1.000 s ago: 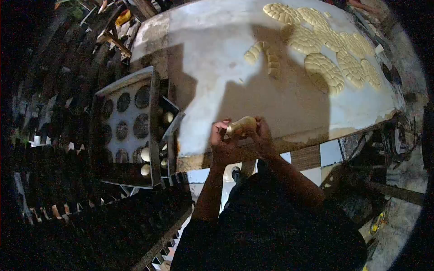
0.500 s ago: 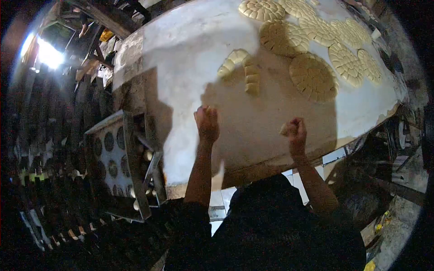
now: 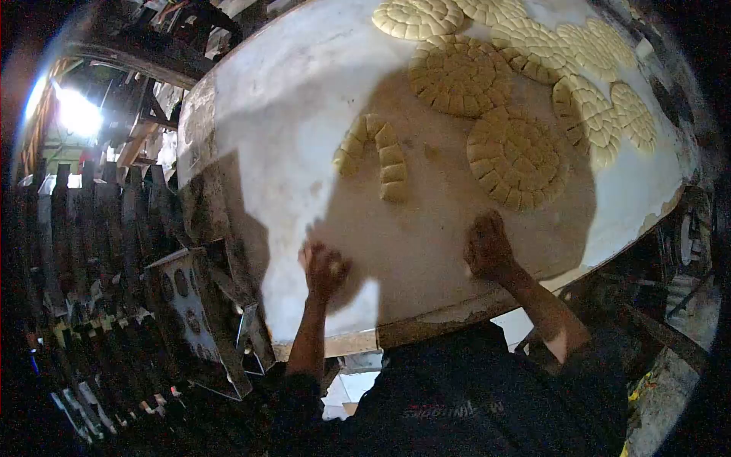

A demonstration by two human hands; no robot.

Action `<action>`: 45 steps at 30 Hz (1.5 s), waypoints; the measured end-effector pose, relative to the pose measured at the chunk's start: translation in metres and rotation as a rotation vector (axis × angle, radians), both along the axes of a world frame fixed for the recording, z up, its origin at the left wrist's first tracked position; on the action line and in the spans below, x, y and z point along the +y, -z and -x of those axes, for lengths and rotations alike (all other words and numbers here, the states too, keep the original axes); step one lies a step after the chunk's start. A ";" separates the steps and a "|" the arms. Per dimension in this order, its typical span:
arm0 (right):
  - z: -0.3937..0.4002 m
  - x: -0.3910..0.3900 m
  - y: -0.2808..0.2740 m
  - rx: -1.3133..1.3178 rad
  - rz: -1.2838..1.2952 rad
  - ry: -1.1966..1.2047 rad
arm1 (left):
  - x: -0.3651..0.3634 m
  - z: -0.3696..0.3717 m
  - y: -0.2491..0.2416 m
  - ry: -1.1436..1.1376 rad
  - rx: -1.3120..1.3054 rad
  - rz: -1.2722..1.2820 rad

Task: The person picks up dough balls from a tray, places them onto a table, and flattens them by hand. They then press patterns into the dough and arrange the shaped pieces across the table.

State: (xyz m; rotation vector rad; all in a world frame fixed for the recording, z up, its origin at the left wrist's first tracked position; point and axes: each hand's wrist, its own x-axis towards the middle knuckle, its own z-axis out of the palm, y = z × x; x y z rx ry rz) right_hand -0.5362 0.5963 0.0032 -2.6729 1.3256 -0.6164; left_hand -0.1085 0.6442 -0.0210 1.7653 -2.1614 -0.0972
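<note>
My left hand (image 3: 325, 268) is over the near left part of the floury table (image 3: 434, 286), its fingers curled. A small pale patch shows by its palm, too blurred to name. Farther right, my right hand (image 3: 489, 247) is closed with knuckles up, low over the tabletop; anything beneath its fingers is hidden. Ahead of both hands lies a bent strip of segmented dough (image 3: 392, 171), shaped like an arch. A round of coiled, notched dough (image 3: 518, 156) sits just beyond my right hand.
More dough rounds (image 3: 461, 75) lie close together along the far right of the table, some touching. At the left edge stands a frame with round holes (image 3: 186, 305), beside dark upright slats (image 3: 91, 221). Bright light enters at upper left.
Both hands have come nearer to my body; the right one has turned knuckles up. The pale piece seen in its fingers no longer shows. My view has shifted, so the dough appears lower and farther left.
</note>
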 end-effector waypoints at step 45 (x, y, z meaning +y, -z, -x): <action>-0.172 0.094 -0.051 -0.686 -0.550 0.082 | 0.111 0.030 -0.113 -0.186 0.721 -0.136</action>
